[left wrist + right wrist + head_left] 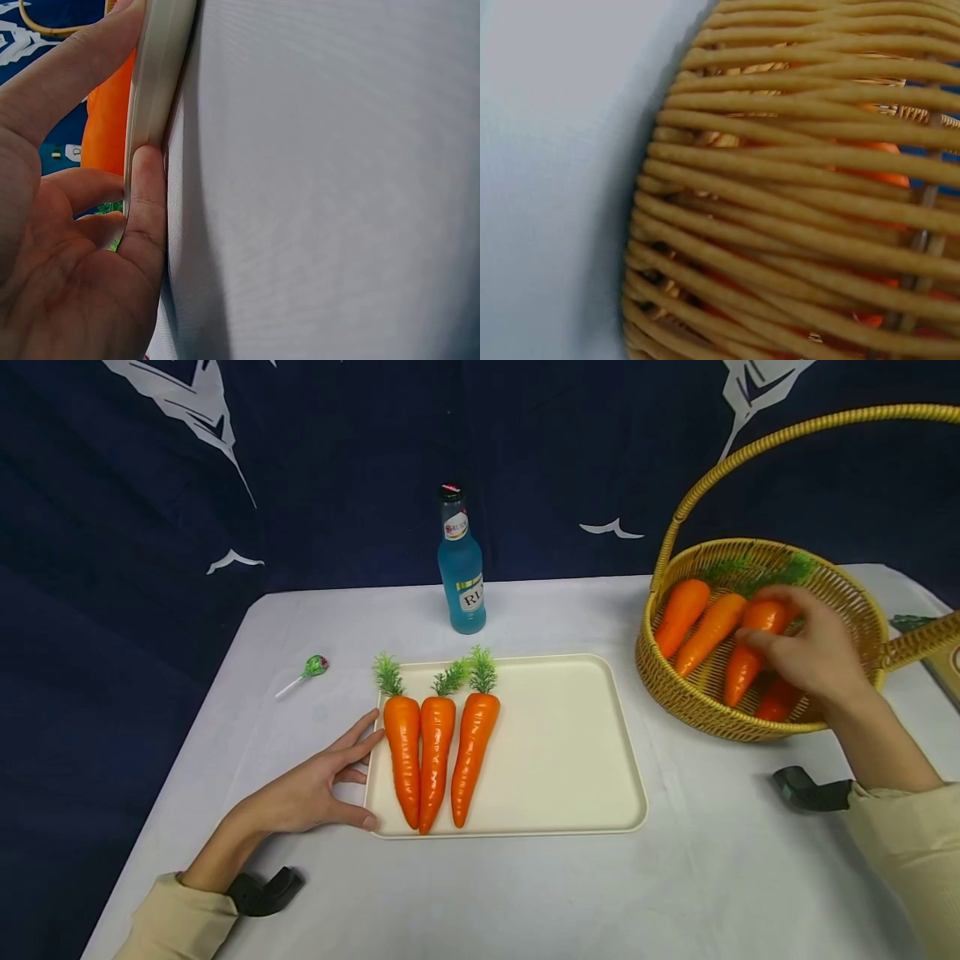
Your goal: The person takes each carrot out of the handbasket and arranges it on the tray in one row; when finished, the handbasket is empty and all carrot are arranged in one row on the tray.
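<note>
Three orange toy carrots, among them a right-hand one (474,752), lie side by side on the left half of a cream tray (562,743), green tops pointing away. My left hand (315,789) rests at the tray's left edge, thumb and fingers spread along it; in the left wrist view a finger (148,187) lies against the tray's side. At the right, my right hand (813,647) reaches into a wicker basket (675,681) and grips a carrot (742,668) near its thick end. Several other carrots lie in there. Basket weave fills most of the right wrist view, hiding that hand.
A blue bottle (461,577) stands behind the tray. To the left lies a lollipop (316,665) with a green wrapper. The basket's tall handle (705,485) arches over it, and a flat box-like item (947,664) is partly visible beyond it at the right edge.
</note>
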